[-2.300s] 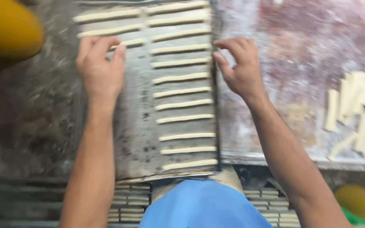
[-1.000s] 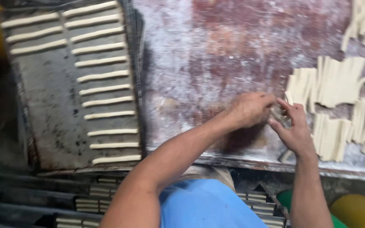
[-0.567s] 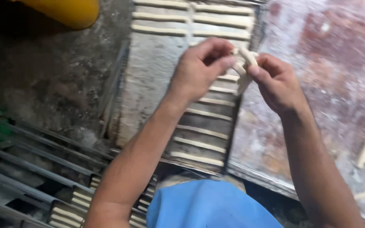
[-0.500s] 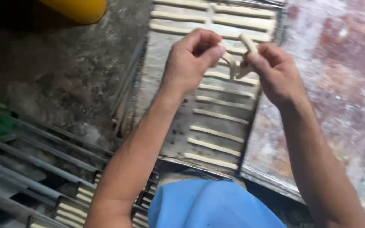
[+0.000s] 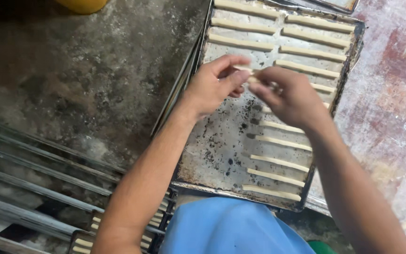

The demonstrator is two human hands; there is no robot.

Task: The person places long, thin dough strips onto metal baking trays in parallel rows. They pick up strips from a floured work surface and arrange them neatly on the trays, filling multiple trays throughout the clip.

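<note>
Your left hand (image 5: pixel 214 84) and right hand (image 5: pixel 290 96) meet above dark, stained metal baking tray (image 5: pixel 222 146). Both grips pinch one pale thin dough strip (image 5: pixel 246 71) between fingertips, held just over tray. Rows of similar pale dough sticks (image 5: pixel 278 178) lie below and beyond grip. Tray rests on floured reddish desk (image 5: pixel 391 108).

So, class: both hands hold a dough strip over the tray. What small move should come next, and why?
Probably lower the dough strip, held by the left hand and right hand, onto the tray's bare left column, since rows above are already filled.
</note>
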